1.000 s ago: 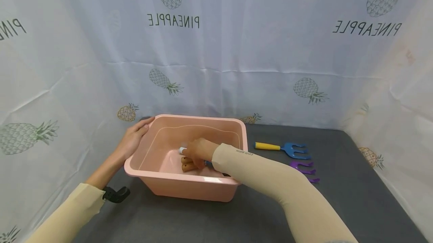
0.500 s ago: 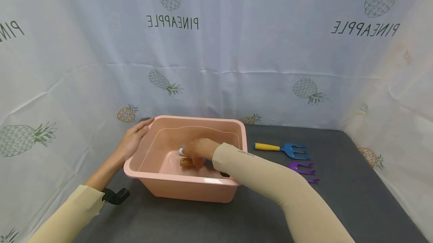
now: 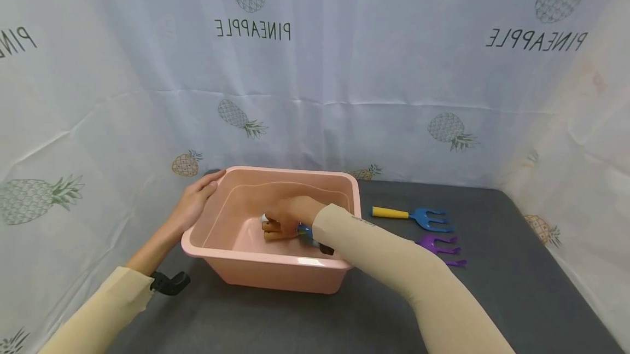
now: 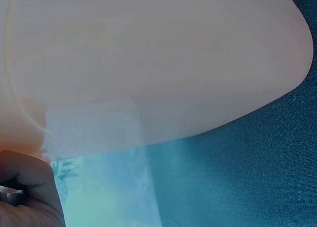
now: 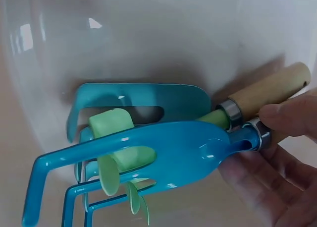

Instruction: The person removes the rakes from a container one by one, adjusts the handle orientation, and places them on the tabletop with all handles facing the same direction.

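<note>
My left hand [image 3: 194, 209] grips the left rim of a pink plastic tub [image 3: 280, 276]; in the left wrist view its curled fingers [image 4: 32, 177] show at the tub's edge. Inside the tub, my right hand [image 3: 293, 214] holds a blue hand rake [image 5: 188, 150] with bent tines, thumb and fingers around its wooden handle just behind the metal collar. Under it lies a green hand rake [image 5: 111, 123], whose wooden handle [image 5: 272, 90] runs alongside. A teal tool [image 5: 148, 95] rests behind both on the tub's floor. A white handle end [image 3: 264, 218] peeks out beside the fingers.
Right of the tub, a blue garden fork [image 3: 425, 219] with a yellow handle lies on the dark grey table [image 3: 512, 255]. A purple fork [image 3: 435, 243] lies nearer, partly behind the right sleeve. A pineapple-print curtain [image 3: 315, 69] encloses the back and sides.
My right hand has shifted slightly up and back inside the tub, and more blue metal shows below the wrist. The left hand has stayed on the rim.
</note>
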Tool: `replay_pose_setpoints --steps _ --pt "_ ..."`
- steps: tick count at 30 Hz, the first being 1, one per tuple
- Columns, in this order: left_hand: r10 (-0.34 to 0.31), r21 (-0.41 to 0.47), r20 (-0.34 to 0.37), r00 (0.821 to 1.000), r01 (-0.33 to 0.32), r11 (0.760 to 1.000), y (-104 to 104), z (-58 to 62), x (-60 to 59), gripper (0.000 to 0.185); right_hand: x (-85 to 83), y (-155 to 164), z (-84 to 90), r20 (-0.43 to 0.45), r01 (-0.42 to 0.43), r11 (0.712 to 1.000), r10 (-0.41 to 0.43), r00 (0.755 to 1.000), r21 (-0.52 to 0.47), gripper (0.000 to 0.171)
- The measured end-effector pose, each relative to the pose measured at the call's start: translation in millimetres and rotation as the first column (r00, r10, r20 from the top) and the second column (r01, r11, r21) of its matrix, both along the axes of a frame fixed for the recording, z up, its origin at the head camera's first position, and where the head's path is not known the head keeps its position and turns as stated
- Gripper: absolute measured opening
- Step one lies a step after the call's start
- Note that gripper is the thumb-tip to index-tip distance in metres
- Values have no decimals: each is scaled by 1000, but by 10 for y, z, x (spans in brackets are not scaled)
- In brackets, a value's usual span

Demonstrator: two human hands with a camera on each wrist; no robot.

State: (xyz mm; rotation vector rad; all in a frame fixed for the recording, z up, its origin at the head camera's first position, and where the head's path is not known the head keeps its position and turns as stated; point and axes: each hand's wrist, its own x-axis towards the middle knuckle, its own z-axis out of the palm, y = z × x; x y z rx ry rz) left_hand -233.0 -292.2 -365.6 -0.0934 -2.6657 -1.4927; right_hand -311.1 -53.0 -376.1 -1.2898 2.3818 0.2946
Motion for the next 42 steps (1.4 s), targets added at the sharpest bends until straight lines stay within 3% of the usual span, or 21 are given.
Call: replay_pose_setpoints --steps 7,14,18,25,30,36,42 --pt "0 6 1 1000 0 1000 2 -1 -5 52 -90 15 18 125 87 995 -81 989 -45 29" --pt "13 -1 2 1000 -13 1000 3 13 -1 52 -152 46 63 188 129 986 -108 976 -105 23" --pt "9 4 1 1000 -9 1000 1 6 -15 52 -183 63 91 249 178 972 -137 959 -151 30" --pt "1 10 6 1000 -1 1000 -3 -9 -19 52 -242 76 122 253 143 968 -88 963 -208 58" --pt "11 4 10 1000 -11 1000 3 -3 -2 52 -257 102 170 350 188 941 -82 933 -282 81" --pt "17 7 7 1000 -17 1000 10 -1 -8 51 -281 119 249 348 76 938 49 936 -338 82" --pt "24 5 11 1000 -24 1000 12 5 -2 51 -288 126 313 333 55 947 56 941 -315 86"
